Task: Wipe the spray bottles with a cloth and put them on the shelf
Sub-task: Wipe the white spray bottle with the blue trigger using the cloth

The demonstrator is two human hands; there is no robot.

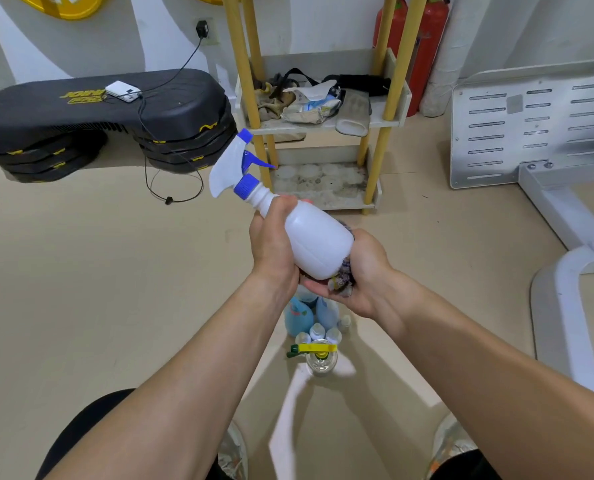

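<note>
A white spray bottle with a blue and white trigger head is held tilted in mid-air, nozzle pointing up and left. My left hand grips its neck and upper body. My right hand holds a dark patterned cloth pressed against the bottle's base. The shelf, with yellow posts and pale boards, stands just beyond; its bottom board is bare and stained. On the floor below my hands stand several other bottles, among them a clear one with a yellow trigger.
The shelf's middle board holds rags, wipe packs and straps. A stack of black step platforms with a cable and a white device sits at left. A red fire extinguisher stands behind the shelf. A white metal frame is at right.
</note>
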